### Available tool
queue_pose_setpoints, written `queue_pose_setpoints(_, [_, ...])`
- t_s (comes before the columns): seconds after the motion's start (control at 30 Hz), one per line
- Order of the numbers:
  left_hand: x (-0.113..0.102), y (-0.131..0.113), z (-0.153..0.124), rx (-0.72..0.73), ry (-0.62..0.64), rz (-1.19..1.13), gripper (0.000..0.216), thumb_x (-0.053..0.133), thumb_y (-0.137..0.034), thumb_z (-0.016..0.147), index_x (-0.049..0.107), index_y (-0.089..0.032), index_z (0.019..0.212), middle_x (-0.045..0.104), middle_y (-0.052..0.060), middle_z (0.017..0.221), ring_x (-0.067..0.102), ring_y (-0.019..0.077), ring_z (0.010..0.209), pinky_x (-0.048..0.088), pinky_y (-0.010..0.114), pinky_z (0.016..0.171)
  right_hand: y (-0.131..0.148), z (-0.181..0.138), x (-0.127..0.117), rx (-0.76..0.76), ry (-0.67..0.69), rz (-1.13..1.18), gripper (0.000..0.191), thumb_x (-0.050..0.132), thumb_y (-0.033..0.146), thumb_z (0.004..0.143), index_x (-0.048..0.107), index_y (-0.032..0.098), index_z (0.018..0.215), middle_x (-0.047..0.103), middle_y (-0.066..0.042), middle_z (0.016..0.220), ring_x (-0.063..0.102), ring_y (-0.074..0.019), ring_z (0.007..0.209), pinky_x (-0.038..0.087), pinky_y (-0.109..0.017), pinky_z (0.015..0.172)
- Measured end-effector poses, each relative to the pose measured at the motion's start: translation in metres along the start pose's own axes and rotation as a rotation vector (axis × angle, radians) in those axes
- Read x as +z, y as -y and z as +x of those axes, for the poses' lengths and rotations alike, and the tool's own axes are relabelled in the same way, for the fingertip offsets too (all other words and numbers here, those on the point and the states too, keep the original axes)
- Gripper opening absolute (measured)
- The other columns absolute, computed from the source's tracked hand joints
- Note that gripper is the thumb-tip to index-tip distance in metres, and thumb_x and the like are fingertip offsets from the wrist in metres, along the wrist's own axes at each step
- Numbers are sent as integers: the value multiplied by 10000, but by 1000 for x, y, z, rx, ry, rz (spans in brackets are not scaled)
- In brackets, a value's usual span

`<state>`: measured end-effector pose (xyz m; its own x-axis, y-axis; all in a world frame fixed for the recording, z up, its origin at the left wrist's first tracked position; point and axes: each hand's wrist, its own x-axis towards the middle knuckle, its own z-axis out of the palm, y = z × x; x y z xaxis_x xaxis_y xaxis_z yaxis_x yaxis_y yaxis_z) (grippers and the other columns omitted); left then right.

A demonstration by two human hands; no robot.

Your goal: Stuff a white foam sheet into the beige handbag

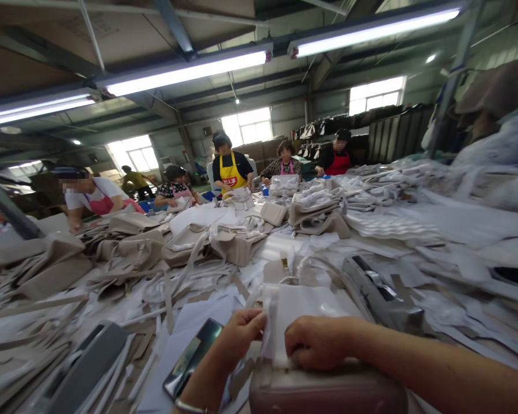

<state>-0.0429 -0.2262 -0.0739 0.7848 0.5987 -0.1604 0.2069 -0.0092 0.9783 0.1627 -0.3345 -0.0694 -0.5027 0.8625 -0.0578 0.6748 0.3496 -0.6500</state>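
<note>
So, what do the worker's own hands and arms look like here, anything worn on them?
Both hands are bare, with no gloves. The left hand has a thin, silver-coloured bangle around the wrist. The right hand shows no ring or watch, and the right forearm is uncovered for its whole visible length. No sleeve shows on either arm.

You've got a translucent white plastic bag (pixel 302 310) there, beige fabric handbags (pixel 224 241) piled all over, a glossy black phone (pixel 192 359), a co-worker's bright yellow apron (pixel 232 175) with red print, and another's red apron (pixel 339 164).
</note>
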Motion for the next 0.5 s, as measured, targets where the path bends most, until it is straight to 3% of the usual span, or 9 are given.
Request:
queue_pose_setpoints(0.1, [-4,10,21,36,80,96,368,675,-500,845,760,-146,788,647,33,750,555,153,708,451,257,682,-7,-1,8,-3,4,-3,281,564,105,738,774,176,911,724,8,801,578,-116,689,446,-186,661])
queue_pose_setpoints(0.17, [-4,16,39,157,98,230,235,649,-358,855,776,-167,803,694,67,894,613,198,850,487,284,780,-9,0,9,-26,27,-38,269,588,108,739,776,173,921,723,10,795,569,-118,692,443,-188,670])
queue_pose_setpoints(0.27, [1,25,63,354,-41,570,253,568,-203,846,794,-209,960,674,118,1219,581,275,1164,446,393,1032,-10,2,9,-61,75,-56,264,617,124,750,776,161,957,736,-2,828,575,-122,702,448,-185,679])
queue_pose_setpoints(0.33, [7,31,73,374,-127,737,412,581,-120,770,769,-241,1117,586,125,1401,472,317,1334,347,478,1144,-9,1,10,-73,78,-47,271,617,124,750,777,156,965,741,-7,832,580,-125,702,450,-183,681])
queue_pose_setpoints(0.4, [13,35,78,356,-131,765,487,592,-96,725,751,-234,1165,546,136,1450,447,331,1366,339,501,1153,-7,-2,13,-50,44,-35,270,608,127,744,780,163,948,740,-5,811,576,-129,689,448,-187,671])
queue_pose_setpoints(0.5, [19,36,75,350,-76,692,292,565,-183,814,785,-196,1006,634,142,1327,566,281,1235,444,410,1063,-5,-7,16,15,-10,18,251,585,148,747,778,182,903,728,5,772,555,-127,652,435,-191,636])
